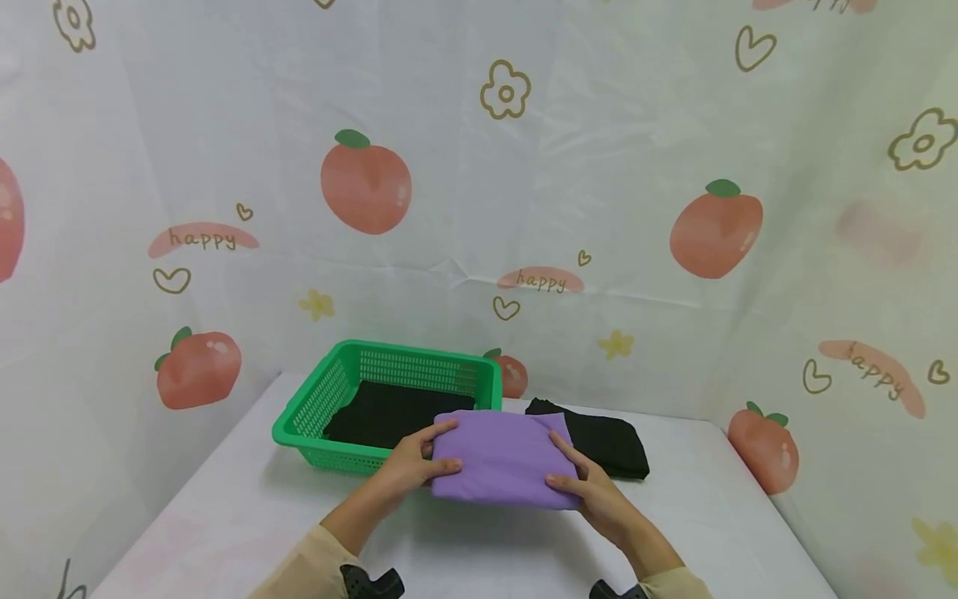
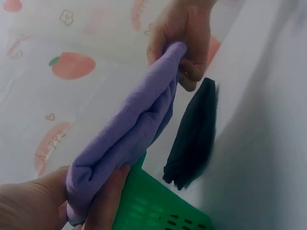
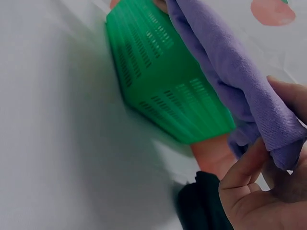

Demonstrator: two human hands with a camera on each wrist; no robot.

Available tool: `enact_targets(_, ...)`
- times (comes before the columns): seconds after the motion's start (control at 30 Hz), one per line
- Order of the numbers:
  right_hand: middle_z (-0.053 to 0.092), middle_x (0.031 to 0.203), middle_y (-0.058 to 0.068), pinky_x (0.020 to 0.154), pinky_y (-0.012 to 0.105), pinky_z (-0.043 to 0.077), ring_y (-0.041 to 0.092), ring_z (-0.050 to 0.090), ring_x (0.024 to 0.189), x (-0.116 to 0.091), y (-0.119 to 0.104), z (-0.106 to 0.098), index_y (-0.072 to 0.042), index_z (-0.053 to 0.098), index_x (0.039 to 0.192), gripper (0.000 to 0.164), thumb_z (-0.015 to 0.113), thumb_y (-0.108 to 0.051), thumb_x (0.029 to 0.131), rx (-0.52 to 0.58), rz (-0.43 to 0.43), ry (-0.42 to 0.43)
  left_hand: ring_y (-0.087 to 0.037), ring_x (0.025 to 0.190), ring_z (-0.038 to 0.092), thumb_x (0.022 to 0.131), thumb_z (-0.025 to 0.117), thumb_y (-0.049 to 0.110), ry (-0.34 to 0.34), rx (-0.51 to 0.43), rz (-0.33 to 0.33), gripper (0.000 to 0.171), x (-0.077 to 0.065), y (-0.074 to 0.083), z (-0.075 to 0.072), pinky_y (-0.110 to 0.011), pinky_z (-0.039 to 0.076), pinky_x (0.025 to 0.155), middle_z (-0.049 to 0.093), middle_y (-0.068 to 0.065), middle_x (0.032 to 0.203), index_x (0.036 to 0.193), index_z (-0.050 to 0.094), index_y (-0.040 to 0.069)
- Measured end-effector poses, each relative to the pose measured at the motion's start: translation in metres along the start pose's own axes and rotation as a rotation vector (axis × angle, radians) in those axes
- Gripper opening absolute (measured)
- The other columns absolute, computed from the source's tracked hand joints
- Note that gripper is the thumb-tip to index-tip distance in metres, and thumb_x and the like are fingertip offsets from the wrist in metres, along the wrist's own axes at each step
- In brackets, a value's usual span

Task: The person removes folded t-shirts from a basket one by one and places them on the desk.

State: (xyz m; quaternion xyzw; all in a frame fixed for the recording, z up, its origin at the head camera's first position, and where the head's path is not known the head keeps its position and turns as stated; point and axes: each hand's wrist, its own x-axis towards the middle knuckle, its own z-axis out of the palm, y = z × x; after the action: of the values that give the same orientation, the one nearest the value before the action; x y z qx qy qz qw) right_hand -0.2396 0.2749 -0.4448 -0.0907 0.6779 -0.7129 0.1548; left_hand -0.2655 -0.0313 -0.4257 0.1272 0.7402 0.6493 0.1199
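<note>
A folded purple cloth [image 1: 505, 459] is held up above the table, one end in each hand. My left hand [image 1: 410, 457] pinches its left end between thumb and fingers, and my right hand [image 1: 599, 491] grips the right end the same way. Layered folds of the purple cloth [image 2: 127, 122] show along its edge in the left wrist view. Behind it on the left stands a green plastic basket [image 1: 314, 445] with a folded black cloth [image 1: 397, 413] inside. Another folded black cloth [image 1: 609, 441] lies on the table just behind my right hand, partly hidden by the purple cloth.
The white-covered table [image 1: 314, 532] runs back to a hanging sheet [image 1: 449, 183] printed with peaches, flowers and hearts, which also rises along both sides. The basket's perforated side [image 3: 158, 72] faces the purple cloth in the right wrist view.
</note>
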Motion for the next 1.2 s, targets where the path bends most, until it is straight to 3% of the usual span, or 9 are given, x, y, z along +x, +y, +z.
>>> enact_targets(0.27, -0.008, 0.164, 0.018, 0.096, 0.016, 0.043, 0.034, 0.004, 0.148, -0.013, 0.003, -0.016, -0.02, 0.014, 0.159, 0.079, 0.059, -0.007, 0.096, 0.021, 0.009, 0.011, -0.021, 0.089, 0.068, 0.085, 0.079, 0.015, -0.042, -0.011, 0.026, 0.075, 0.001, 0.001, 0.017, -0.035, 0.06, 0.073, 0.052, -0.032, 0.136, 0.15, 0.042, 0.007)
enact_targets(0.4, -0.011, 0.164, 0.017, 0.098, 0.017, 0.043, 0.033, 0.002, 0.147, -0.022, 0.009, -0.025, -0.021, 0.013, 0.159, 0.077, 0.057, -0.005, 0.097, 0.044, 0.008, 0.003, -0.026, 0.099, 0.067, 0.085, 0.078, 0.016, -0.077, -0.003, 0.032, 0.076, 0.001, 0.0, 0.028, -0.038, 0.06, 0.077, 0.048, -0.033, 0.14, 0.15, 0.041, 0.008)
enact_targets(0.63, -0.012, 0.163, 0.017, 0.1, 0.018, 0.043, 0.03, 0.004, 0.146, -0.035, 0.013, -0.038, -0.022, 0.011, 0.159, 0.077, 0.054, -0.004, 0.098, 0.031, 0.011, -0.001, -0.026, 0.102, 0.065, 0.085, 0.078, 0.015, -0.063, 0.033, 0.046, 0.075, 0.0, 0.001, 0.043, -0.038, 0.06, 0.078, 0.046, -0.033, 0.142, 0.15, 0.043, 0.011)
enact_targets(0.93, -0.015, 0.162, 0.019, 0.101, 0.018, 0.042, 0.0, 0.031, 0.129, -0.054, 0.01, -0.063, -0.022, 0.009, 0.159, 0.076, 0.052, -0.004, 0.099, -0.012, -0.014, -0.029, -0.024, 0.093, 0.069, 0.084, 0.078, 0.009, -0.102, -0.045, 0.062, 0.076, 0.002, 0.0, 0.069, -0.037, 0.061, 0.074, 0.047, -0.034, 0.14, 0.15, 0.042, 0.01)
enact_targets(1.2, -0.018, 0.16, 0.022, 0.099, 0.015, 0.042, -0.017, 0.038, 0.118, -0.076, 0.009, -0.089, -0.02, 0.006, 0.158, 0.075, 0.05, -0.003, 0.1, -0.047, -0.011, -0.034, -0.025, 0.085, 0.071, 0.084, 0.076, 0.0, -0.149, -0.16, 0.065, 0.073, 0.011, -0.006, 0.1, -0.04, 0.061, 0.071, 0.044, -0.034, 0.142, 0.149, 0.043, 0.007)
